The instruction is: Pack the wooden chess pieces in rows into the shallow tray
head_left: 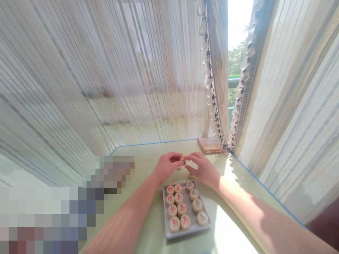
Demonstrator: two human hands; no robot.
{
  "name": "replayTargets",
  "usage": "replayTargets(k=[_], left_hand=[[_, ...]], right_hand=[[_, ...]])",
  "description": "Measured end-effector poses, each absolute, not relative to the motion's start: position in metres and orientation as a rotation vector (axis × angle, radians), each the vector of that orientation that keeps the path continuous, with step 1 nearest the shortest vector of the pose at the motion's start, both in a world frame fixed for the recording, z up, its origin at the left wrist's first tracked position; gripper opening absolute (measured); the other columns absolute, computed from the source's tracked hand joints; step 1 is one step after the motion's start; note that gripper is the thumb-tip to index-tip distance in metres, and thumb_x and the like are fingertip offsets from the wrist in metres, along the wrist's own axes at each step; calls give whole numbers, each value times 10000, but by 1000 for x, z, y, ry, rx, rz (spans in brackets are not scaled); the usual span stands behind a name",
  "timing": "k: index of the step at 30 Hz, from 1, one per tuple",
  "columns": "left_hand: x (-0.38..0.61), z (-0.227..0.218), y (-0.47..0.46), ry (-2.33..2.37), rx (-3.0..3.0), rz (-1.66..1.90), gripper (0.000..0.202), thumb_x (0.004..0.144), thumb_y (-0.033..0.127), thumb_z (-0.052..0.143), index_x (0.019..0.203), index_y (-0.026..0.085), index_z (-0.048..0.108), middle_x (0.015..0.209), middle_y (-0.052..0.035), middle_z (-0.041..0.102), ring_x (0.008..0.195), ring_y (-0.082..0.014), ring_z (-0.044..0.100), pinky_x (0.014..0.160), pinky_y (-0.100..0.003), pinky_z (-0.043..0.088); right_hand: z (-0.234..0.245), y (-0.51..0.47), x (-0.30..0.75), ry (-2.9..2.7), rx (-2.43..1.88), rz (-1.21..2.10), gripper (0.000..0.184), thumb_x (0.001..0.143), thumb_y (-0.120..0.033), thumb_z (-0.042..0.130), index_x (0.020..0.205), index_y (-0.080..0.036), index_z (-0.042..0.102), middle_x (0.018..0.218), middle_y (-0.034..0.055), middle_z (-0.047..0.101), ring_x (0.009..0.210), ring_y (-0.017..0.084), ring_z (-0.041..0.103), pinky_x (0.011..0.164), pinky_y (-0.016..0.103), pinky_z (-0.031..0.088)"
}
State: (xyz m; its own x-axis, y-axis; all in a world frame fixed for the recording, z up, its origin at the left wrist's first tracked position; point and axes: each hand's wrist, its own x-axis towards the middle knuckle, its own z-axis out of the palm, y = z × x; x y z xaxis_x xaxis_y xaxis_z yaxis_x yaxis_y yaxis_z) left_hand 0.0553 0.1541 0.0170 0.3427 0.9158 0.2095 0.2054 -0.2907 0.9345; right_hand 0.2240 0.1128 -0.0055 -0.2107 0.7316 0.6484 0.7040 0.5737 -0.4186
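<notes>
My left hand point(167, 165) is closed, with a small round Chinese chess piece point(184, 162) at its thumb tip. My right hand point(202, 167) comes in from the other side, its fingertips at that piece and its thumb apart from the forefinger. Part of another piece point(182, 155) shows between the hands, its marking too small to read. Just below lie one piece point(179, 168) and another piece point(191, 175), the latter partly hidden under my right hand. A grey tray point(186, 233) in front of me holds two columns of red-marked pieces point(181, 209) and one of dark-marked pieces point(197, 205).
All this stands on a pale green table point(143, 155) with a blue edge. A flat orange-brown box point(211, 145) lies at the far right corner. Striped sheer curtains point(132, 88) hang close behind the table. At the left, a blurred-out area point(87, 201) hides part of the view.
</notes>
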Motion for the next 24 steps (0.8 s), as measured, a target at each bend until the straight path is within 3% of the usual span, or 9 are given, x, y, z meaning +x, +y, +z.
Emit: replayTargets(k=[9,13,18,24], left_hand=[[55,23,139,840,1536,951,260,563,162,736,802,122,642,775,-41,685,747,-152,631,744,-303,505],[52,32,135,861,1604,909,213,633,184,658,839,132,657,804,-41,684,705,-127,608,698,-276,487],[42,37,140,1048,1728,950,210,646,164,545,818,143,664,830,-32,676,665,-111,562,615,-241,443],[36,34,144,1116,1803,918,215,620,187,512,757,131,668,695,-12,651,615,-111,533,595,-235,417]], right_hand=[[1,101,222,-1993,-1102,-72,149,771,-249,567,904,-236,633,913,46,639,859,186,556,773,325,452],[8,95,221,-2013,-1138,-87,142,727,-245,592,858,-230,642,850,39,635,819,181,552,749,306,445],[14,84,222,-2104,-1269,93,125,683,-286,628,791,-228,654,715,3,574,702,146,532,642,257,422],[26,66,219,-2340,-1254,269,155,651,-305,660,788,-235,682,698,-16,573,633,111,510,587,224,372]])
